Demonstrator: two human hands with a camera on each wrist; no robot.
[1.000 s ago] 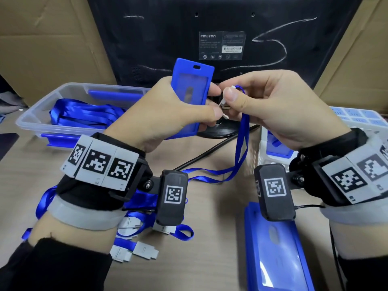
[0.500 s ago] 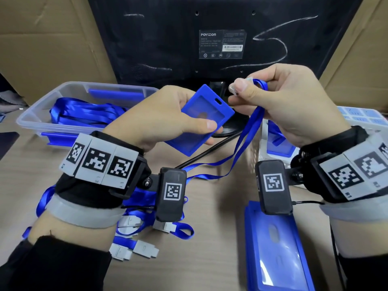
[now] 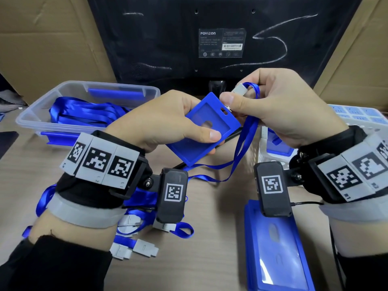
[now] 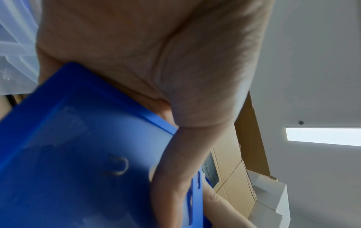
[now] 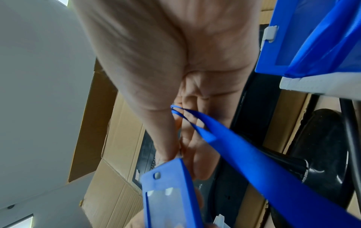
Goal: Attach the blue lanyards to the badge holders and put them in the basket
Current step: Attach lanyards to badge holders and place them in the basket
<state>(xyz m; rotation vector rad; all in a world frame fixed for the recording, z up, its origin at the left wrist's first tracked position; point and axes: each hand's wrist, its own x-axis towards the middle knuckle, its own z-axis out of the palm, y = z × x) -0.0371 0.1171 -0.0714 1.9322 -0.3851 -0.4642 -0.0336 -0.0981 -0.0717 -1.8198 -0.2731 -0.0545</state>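
Observation:
My left hand [image 3: 168, 122] grips a blue badge holder [image 3: 204, 131] by its lower half, tilted, its slotted end toward the right hand. The same holder fills the left wrist view [image 4: 78, 154] and shows in the right wrist view [image 5: 168, 192]. My right hand [image 3: 273, 106] pinches the grey clip [image 3: 239, 90] of a blue lanyard [image 3: 241, 143] right at the holder's slot. The lanyard's ribbon [image 5: 254, 162] hangs from that hand down to the table. Whether the clip is through the slot is hidden by the thumb.
A clear tub [image 3: 27, 120] with blue lanyards and holders stands at the back left. Loose lanyards with grey clips [image 3: 134, 248] lie under my left wrist. Blue holders [image 3: 273, 248] are stacked at the front right. A white basket [image 3: 357, 120] stands at the right, a monitor's back [image 3: 210, 38] behind.
The left hand tilted the holder from upright to slanted and lowered it. The right hand lifted the lanyard clip, then brought it down to the holder's slot.

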